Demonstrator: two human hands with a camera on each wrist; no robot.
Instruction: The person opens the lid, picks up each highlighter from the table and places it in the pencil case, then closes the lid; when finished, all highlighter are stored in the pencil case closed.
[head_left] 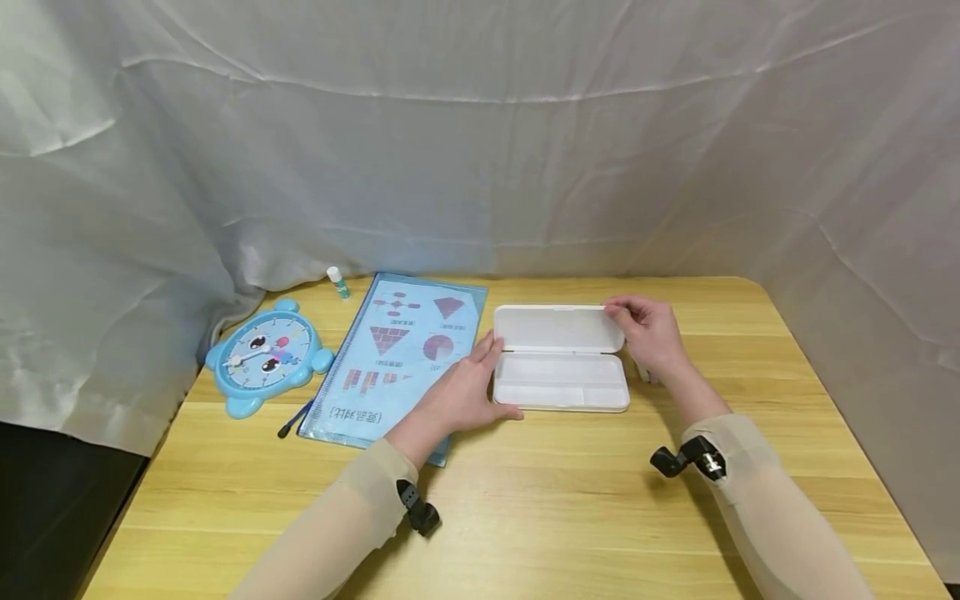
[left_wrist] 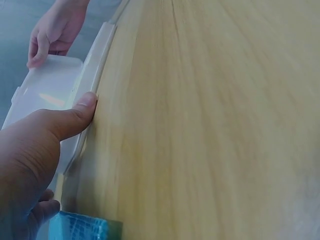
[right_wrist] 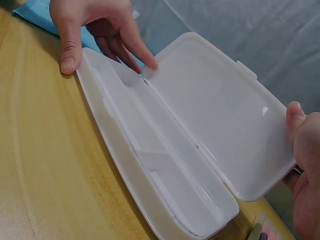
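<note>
A white pencil case [head_left: 561,392] lies on the table with its lid [right_wrist: 215,115] raised; the divided inside of its base [right_wrist: 145,130] is bare. My left hand [head_left: 468,387] holds the case's left end, thumb against the front corner and a fingertip touching the lid near the hinge. At the lid's upper right corner, my right hand [head_left: 648,333] pinches the edge between thumb and fingers. Both hands also show in the left wrist view, where my left thumb [left_wrist: 75,117] presses the front side and my right hand [left_wrist: 55,30] is farther off.
Left of the case lies a blue zip folder [head_left: 360,408] with printed charts. Beyond it are a blue toy clock [head_left: 262,354], a glue stick [head_left: 338,282] and a dark-tipped brush [head_left: 294,419]. Several pens or markers [right_wrist: 264,230] lie right of the case. A grey curtain [head_left: 525,167] surrounds the table.
</note>
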